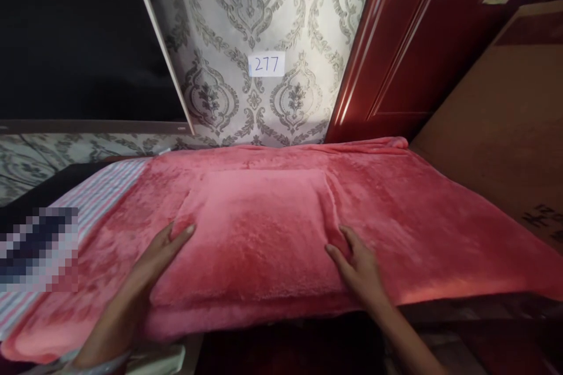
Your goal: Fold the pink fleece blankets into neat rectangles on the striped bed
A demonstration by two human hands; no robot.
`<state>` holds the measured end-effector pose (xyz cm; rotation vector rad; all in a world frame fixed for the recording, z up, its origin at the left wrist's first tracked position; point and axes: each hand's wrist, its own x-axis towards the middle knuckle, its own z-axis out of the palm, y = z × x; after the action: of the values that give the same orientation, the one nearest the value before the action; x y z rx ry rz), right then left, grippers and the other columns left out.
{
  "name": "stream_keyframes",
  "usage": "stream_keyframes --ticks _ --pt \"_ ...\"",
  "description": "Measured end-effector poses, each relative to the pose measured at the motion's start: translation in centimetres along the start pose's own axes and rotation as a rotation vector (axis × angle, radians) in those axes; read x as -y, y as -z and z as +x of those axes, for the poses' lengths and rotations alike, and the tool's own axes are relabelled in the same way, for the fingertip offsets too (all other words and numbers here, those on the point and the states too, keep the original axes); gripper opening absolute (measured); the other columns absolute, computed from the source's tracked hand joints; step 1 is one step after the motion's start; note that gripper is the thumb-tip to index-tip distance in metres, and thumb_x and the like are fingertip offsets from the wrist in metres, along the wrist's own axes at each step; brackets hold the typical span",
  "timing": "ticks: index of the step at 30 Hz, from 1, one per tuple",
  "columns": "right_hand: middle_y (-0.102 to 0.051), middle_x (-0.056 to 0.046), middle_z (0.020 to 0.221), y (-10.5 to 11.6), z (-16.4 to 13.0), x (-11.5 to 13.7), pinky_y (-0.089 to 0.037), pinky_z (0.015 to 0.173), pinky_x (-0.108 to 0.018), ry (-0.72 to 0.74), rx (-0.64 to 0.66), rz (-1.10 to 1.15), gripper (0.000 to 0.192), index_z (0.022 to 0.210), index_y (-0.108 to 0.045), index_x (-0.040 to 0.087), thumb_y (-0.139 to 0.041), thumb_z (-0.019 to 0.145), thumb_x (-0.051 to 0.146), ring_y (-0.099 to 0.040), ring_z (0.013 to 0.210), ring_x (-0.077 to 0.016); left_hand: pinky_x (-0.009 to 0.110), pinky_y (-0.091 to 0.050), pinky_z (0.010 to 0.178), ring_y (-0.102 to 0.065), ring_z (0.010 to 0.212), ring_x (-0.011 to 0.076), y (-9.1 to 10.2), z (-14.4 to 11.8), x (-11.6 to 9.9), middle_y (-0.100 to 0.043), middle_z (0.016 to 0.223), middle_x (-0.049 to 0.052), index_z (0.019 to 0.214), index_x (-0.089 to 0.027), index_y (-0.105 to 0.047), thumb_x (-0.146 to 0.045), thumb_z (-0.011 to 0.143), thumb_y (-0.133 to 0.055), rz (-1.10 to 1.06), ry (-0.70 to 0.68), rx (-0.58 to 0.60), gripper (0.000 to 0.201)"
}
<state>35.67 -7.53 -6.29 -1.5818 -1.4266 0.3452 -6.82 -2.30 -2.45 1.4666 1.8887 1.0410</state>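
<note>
Folded cloth (259,234) on pink cover (440,234)
Left hand (160,249) and right hand (360,266), half open, flank its sides, grip uncertain; even, light pressure should keep edges straight.

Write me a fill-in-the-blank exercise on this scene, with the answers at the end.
1. The paper card on the wall bears the number ____.
2. The fluffy bundle lies ____ the left hand and the right hand.
3. The striped cloth shows toward the picture's ____ side.
4. The cardboard box stands on the picture's ____ side.

Missing words: 277; between; left; right.
</note>
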Motion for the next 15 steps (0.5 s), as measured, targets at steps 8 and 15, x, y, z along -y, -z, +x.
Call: stream_keyframes --ticks 8,15 --pt "-0.073 -0.013 0.097 0.0 0.0 -2.2 -0.054 0.077 -0.039 -0.068 -0.054 -0.008 0.048 0.103 -0.064 0.016 -0.048 0.086 0.058 -0.068 0.087 -0.0287 0.046 -0.057 0.090 -0.070 0.097 0.0352 -1.1 0.9 -1.9 -0.077 0.102 0.012 0.094 -0.016 -0.070 -0.081 0.055 -0.064 -0.022 0.034 0.049 0.076" --pt "-0.070 -0.014 0.110 1.9 2.9 0.4 -0.055 0.081 -0.044 0.154 -0.061 -0.129 0.051 0.126 -0.060 0.016 -0.047 0.093 0.054 -0.067 0.093 -0.0285 0.046 -0.057 0.093 -0.066 0.114 0.0352 -0.3 0.6 0.3 -0.073 0.118 0.013 0.115 -0.018 -0.071 -0.075 0.072 -0.059 -0.005 0.138 0.009 0.072"
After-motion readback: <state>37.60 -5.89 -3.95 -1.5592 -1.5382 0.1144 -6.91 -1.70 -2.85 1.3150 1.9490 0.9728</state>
